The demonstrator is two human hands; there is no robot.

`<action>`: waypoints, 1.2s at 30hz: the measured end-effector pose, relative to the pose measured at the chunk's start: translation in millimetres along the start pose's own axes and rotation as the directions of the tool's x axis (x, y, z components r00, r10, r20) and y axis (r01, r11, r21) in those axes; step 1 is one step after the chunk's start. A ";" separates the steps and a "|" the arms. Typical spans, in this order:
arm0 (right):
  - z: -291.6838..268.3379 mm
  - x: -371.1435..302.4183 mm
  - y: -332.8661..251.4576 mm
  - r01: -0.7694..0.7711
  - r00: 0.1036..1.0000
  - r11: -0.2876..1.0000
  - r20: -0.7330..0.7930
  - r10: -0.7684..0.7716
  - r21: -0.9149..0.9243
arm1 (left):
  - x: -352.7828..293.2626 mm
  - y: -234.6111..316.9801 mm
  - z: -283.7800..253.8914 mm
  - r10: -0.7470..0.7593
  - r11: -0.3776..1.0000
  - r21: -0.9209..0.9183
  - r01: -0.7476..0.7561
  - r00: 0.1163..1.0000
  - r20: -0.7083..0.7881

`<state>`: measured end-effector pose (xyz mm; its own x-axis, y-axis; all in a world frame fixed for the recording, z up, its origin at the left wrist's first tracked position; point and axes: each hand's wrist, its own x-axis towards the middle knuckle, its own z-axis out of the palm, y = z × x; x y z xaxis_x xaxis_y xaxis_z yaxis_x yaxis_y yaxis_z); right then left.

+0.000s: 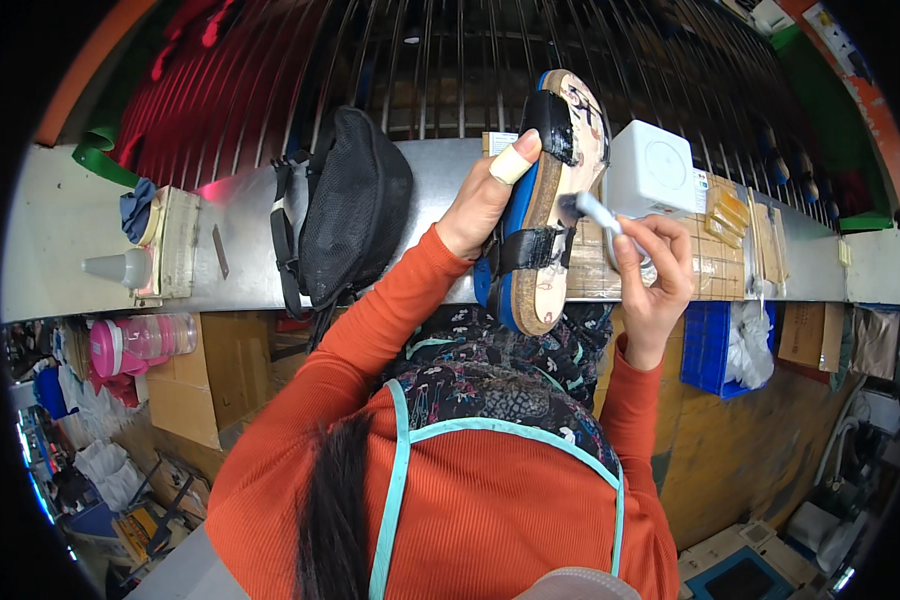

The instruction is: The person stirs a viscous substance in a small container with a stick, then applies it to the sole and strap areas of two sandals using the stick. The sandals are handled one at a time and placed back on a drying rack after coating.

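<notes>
My left hand (477, 208) grips an unfinished sandal (546, 200) by its left side, thumb on top and the other fingers hidden behind. Pale tape wraps that thumb. The sandal is held tilted upright, its beige underside with ink marks facing up, edged in brown cork, with two black straps and a blue last showing along the left. In my right hand (655, 275), a small brush (598, 212) with a pale handle is pinched between thumb and fingers. Its dark bristles are at the sandal's right side, between the straps; whether they touch is hard to tell.
Beyond the metal bench (240, 230) runs a rack of metal rollers (450, 80). A black mesh bag (355, 205) lies left of the sandal. A white box-shaped container (652, 168) and yellowish blocks (727, 215) stand right. A blue crate (707, 350) sits below the bench edge.
</notes>
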<state>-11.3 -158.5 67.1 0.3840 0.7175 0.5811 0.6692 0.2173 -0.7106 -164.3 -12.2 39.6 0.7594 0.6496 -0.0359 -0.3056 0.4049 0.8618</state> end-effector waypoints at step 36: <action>3.6 -28.3 -18.1 0.135 0.967 0.980 0.233 -0.098 -0.147 | -8.8 5.1 -27.1 0.066 0.994 0.104 -0.043 0.972 -0.225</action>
<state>-36.6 -180.4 62.1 0.1574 0.8273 0.5392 0.8010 0.2125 -0.5597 -188.2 1.6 30.6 0.5887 0.8031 -0.0922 -0.2769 0.3075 0.9104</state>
